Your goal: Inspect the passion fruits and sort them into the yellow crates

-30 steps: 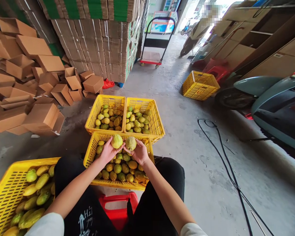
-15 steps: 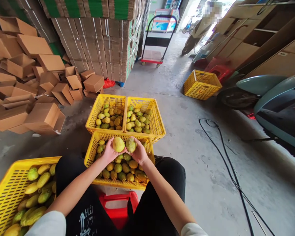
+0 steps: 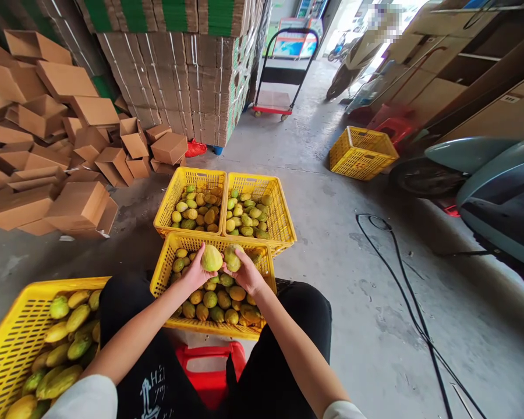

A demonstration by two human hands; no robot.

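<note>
In the head view, both forearms reach forward over the legs [image 3: 303, 320], slanting inward so the hands come close together above the front basket [image 3: 218, 331]. The left hand [image 3: 195, 272], turned palm up, cradles one yellow-green fruit [image 3: 212, 258], fingers beneath it. The right hand [image 3: 248, 274] grips a second fruit [image 3: 233, 258], thumb across its side. Both fruits are side by side, a narrow gap between them, over the basket's far part. Its near rim lies between the knees; two more baskets [image 3: 283, 224] stand just beyond its far rim. Another basket [image 3: 9, 331] borders the left leg. Rightward, grey floor [image 3: 340, 250] stretches to a black cable [image 3: 409, 291] and a scooter [image 3: 502, 192].
</note>
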